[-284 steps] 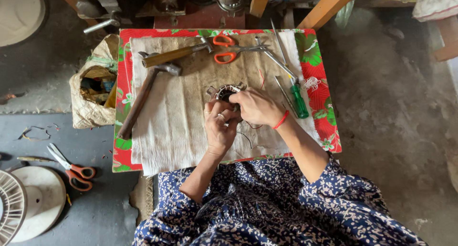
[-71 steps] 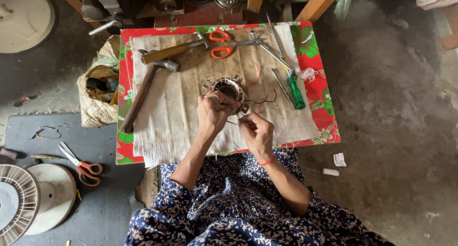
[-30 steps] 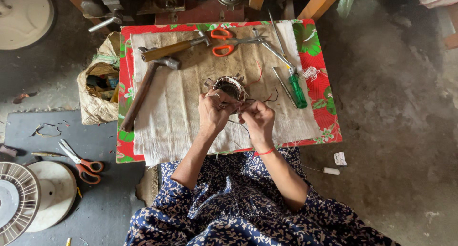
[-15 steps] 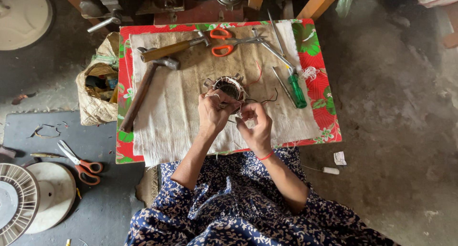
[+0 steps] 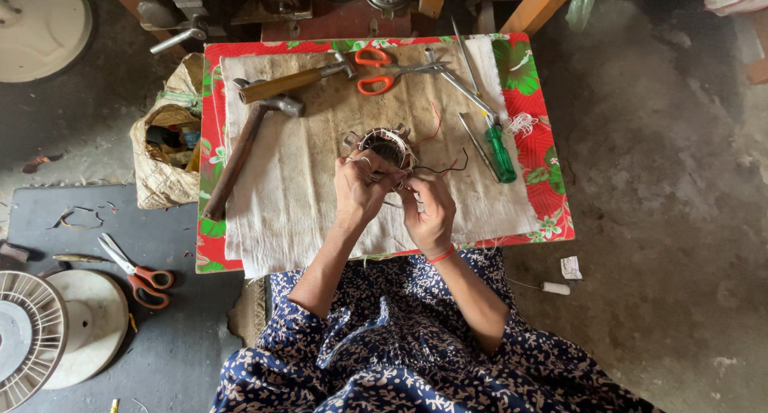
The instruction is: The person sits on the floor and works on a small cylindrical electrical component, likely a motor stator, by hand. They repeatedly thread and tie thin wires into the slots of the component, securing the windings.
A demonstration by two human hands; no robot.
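Centrally on the worktop (image 5: 240,221) sits a round wire-wound coil (image 5: 386,147), its opening facing up, dark wire ends trailing toward the right edge. Left hand (image 5: 358,190) grips its near rim; right hand (image 5: 427,213) pinches a wire just beside it.

Rough matt cloth (image 5: 304,189), wooden-handled hammer (image 5: 240,153), glossy green plastic screwdriver (image 5: 498,149), wire-wound metal coil (image 5: 387,145)
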